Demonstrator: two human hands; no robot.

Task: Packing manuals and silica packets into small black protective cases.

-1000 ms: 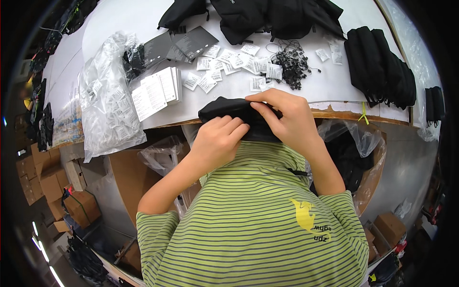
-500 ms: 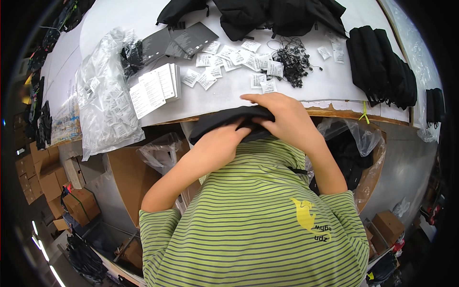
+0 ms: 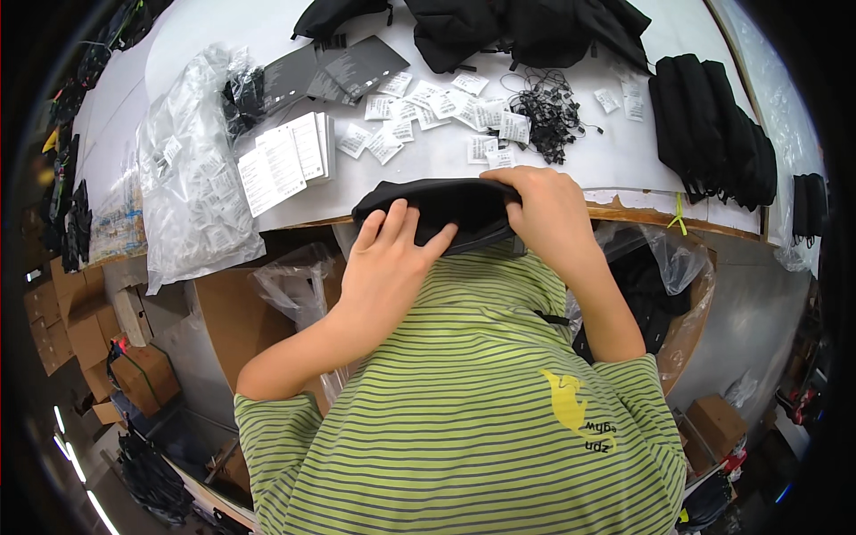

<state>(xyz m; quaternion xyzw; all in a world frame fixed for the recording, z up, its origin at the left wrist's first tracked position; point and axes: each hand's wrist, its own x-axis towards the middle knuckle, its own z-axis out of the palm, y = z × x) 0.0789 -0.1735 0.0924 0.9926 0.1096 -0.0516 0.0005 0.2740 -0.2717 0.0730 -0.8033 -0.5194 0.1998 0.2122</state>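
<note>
A black fabric pouch (image 3: 437,198) lies at the table's front edge, close against my shirt, its mouth gaping toward me. At its right end my right hand (image 3: 548,214) is closed on the rim, index finger stretched along the top and thumb below it. My left hand (image 3: 385,272) rests against the pouch's near left side, fingers spread and thumb pointing right across the opening. The inside of the pouch is dark.
Beyond the pouch lie small white packets (image 3: 426,105), a tangle of black cords (image 3: 551,116), white booklets (image 3: 283,165) and dark grey cards (image 3: 366,67). A clear bag of packets (image 3: 201,178) hangs over the edge at left. Folded black bags (image 3: 709,129) sit right. Cardboard boxes (image 3: 143,379) stand below.
My left hand has drawn back toward me and left, its fingers spreading. My right hand has shifted right along the rim. The pouch's mouth now gapes wider.
</note>
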